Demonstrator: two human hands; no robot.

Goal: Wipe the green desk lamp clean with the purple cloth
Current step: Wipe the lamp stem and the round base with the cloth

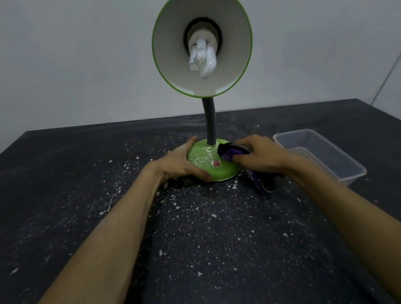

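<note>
On the dusty counter, beside a tub, green lamp braced at its base by the left hand, grip closed round it, right hand pressing the bunched purple cloth there.

I see green desk lamp: base smooth, a bit shiny, looks like hard plastic or painted metal, can't tell which. White dusty specks on base top. Small red sticker on base at 6 o'clock. Neck dark, matt, looks rubbery. Shade inside white, matt. Bulb white, glossy glass. Purple cloth soft, crumpled, matt. Table black, matt, rough with white crumbs. Box at 3 o'clock from base: clear plastic, smooth.
</note>
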